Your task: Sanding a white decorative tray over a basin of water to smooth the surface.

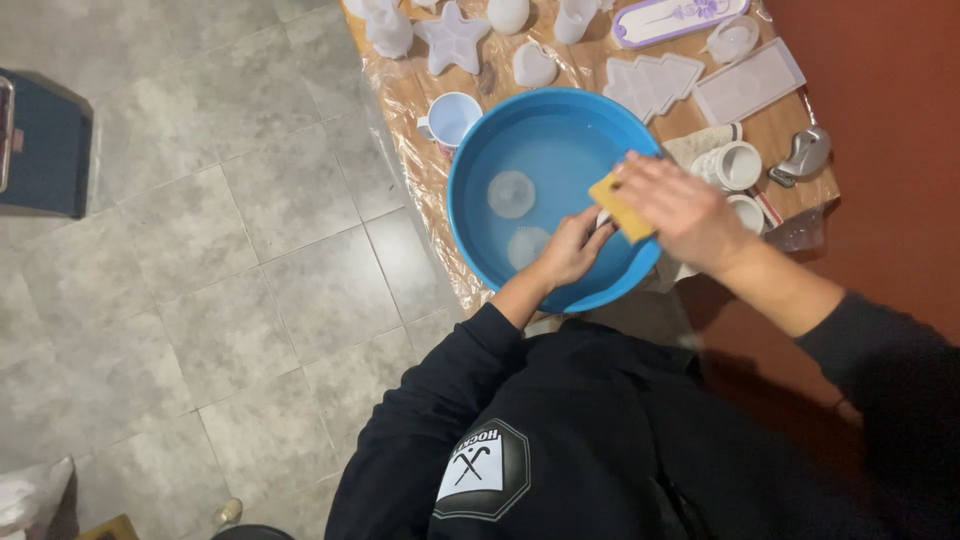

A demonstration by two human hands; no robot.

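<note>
Sponge, yellow, pinched in right hand over near-right part of blue basin, just above the water. Right fingers closed flat along sponge's top edge, thumb hidden beneath. Left hand low inside basin at near rim, fingers curled tight round a small whitish piece, mostly hidden; shape cannot be told. Sponge touching that piece at its upper end. Two round translucent discs lying in the water, apart from both hands, one toward centre, one nearer left wrist. Basin on table wrapped in clear plastic film; moulds beyond: star, heart, tree shapes, flat rectangular tray. White mug touching basin's far-left rim. Small white cups just right of basin. Judgement on doing it well: keep piece over the water so drips fall inside, not onto film. Short strokes with sponge's flat face rather than its corner, likely better contact. Left grip firm but low on the piece, leaving scrubbed surface exposed; turn piece between strokes to reach every side. Wet silicone probably slippery, so steady pinch needed. Mind sleeve edge near rim. Avoid knocking the cups with right elbow or wrist when drawing back.
</note>
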